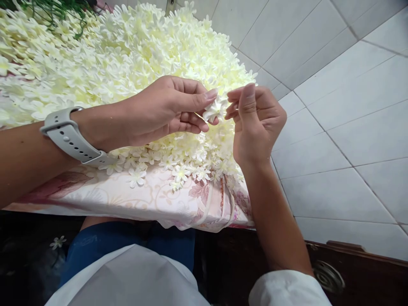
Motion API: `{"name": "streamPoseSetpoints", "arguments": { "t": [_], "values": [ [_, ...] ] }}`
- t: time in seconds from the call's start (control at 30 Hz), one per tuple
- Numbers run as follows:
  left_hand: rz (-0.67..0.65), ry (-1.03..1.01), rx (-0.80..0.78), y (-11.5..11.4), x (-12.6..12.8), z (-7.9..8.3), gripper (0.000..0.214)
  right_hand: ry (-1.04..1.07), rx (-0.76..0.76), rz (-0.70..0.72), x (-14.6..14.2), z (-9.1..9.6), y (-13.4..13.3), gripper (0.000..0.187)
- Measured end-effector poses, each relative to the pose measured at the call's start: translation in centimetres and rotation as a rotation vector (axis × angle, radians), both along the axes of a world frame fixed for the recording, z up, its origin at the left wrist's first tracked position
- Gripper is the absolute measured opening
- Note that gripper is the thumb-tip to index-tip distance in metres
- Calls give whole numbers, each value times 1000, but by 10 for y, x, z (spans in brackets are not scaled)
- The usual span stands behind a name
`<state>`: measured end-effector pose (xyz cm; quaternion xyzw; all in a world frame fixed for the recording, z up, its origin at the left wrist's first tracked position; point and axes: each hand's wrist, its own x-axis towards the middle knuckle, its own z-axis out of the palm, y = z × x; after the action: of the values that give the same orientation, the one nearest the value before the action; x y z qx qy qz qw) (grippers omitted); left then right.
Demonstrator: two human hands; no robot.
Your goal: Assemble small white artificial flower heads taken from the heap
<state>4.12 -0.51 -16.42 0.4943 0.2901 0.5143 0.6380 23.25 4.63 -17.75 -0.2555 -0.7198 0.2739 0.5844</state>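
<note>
Between the thumb and fingers of my left hand [181, 104] is a small white artificial flower [214, 110], held above the heap. A pale watch strap circles the left wrist. Just to the right, my right hand [256, 119] is closed, its thumb pressed toward the curled fingers; whether anything thin is pinched there is hidden. A small gap separates the two hands. Beneath and behind them spreads a big pile of white and pale yellow artificial flowers [127, 63], with several loose blossoms along its front edge.
A flowered cloth [159, 195] covers the table, and pale cords [208, 204] lie at its front edge. Green plastic stems [60, 17] rest at the back left. White wall tiles [325, 170] close off the right side. One fallen flower [58, 242] is low at the left.
</note>
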Motion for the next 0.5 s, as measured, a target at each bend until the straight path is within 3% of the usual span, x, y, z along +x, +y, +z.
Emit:
{"name": "streamPoseSetpoints", "arguments": {
  "t": [0.1,0.17,0.5],
  "values": [
    [-20,12,25,0,0,-1,28,-46,-31,173,-2,2,-7,22],
    [-43,24,38,1,0,-2,29,-44,-18,211,-4,3,-10,21],
    [-19,91,80,0,1,-3,32,-1,45,145,-7,-2,-10,26]
  ]
}}
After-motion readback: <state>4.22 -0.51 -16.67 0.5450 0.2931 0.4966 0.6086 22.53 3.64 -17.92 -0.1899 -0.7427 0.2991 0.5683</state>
